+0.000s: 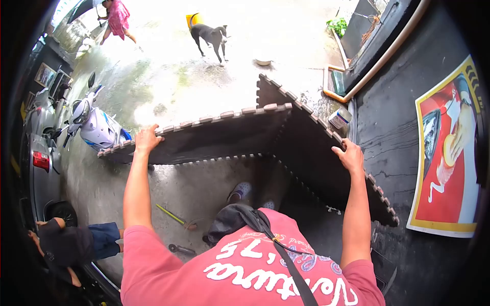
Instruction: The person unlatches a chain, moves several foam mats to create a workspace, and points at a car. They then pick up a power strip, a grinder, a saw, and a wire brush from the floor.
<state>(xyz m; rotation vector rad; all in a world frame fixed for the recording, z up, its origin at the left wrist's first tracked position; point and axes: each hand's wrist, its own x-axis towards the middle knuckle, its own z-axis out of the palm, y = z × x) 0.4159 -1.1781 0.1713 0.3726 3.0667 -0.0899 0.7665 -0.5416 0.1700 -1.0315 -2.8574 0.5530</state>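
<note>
Floor: grey concrete, green-stained toward the upper left. Light: strong daylight, top of frame washed nearly white, lower area shaded. Wall, right: black, creased or cracked. Poster, far right: red, yellow-bordered. Pipe, upper right: pale, curving. Plant, upper right: green, leafy. Scooter, left: pale, with blue. Vehicle, left edge: grey, red tail-light.
</note>
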